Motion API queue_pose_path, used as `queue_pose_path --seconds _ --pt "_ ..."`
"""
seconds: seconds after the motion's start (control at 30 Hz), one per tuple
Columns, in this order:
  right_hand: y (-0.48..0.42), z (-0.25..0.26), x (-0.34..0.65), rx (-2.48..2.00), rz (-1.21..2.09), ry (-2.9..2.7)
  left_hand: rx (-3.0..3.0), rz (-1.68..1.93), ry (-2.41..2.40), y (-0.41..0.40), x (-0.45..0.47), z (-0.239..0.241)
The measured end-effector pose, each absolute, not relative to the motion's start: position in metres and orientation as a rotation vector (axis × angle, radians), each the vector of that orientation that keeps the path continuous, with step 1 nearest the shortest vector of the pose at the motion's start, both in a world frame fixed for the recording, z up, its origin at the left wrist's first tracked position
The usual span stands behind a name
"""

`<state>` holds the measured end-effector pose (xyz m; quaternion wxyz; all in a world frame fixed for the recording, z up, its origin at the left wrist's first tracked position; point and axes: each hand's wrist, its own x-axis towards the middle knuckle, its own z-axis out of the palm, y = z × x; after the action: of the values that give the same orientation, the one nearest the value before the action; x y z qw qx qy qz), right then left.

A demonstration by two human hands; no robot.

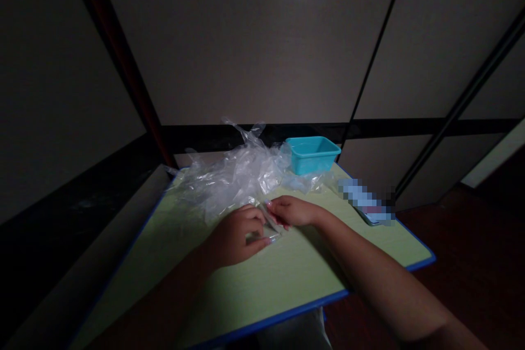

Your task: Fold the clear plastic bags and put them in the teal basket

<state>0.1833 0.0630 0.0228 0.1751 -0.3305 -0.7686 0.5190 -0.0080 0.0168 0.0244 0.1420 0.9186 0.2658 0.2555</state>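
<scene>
Between my two hands, low over the table, is a small piece of clear plastic (273,224), perhaps a folded bag. My left hand (241,232) is closed with the thumb and fingers on its near left side. Thumb and fingertips of my right hand (289,211) pinch its upper right edge. Just beyond my hands lies a large loose heap of crumpled clear plastic bags (241,172). A turquoise plastic basket (314,164) stands behind the heap's right end, with some clear plastic against its left side and front.
The light green table (303,279) has a blue edge. A flat blurred-out object (367,202) rests by its right edge. Dark-banded cabinet panels (254,38) rise directly behind the table. Reddish-brown floor (471,240) shows at the right.
</scene>
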Motion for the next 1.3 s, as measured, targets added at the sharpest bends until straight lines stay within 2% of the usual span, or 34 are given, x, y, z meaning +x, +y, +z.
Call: queue_pose_path --seconds 0.2,0.43,0.77,1.3 --pt "0.062 0.023 0.182 -0.966 1.484 -2.243 2.081 0.937 1.111 0.026 -0.013 0.019" --pt "0.062 0.020 0.182 -1.003 1.428 -2.297 1.657 0.926 1.266 0.033 -0.005 0.013" --pt "0.061 0.020 0.180 -0.994 1.222 -2.414 1.713 0.811 1.344 0.035 -0.015 0.007" --pt "0.061 0.021 0.184 -0.863 1.262 -2.468 1.728 0.704 1.193 0.044 -0.025 -0.005"
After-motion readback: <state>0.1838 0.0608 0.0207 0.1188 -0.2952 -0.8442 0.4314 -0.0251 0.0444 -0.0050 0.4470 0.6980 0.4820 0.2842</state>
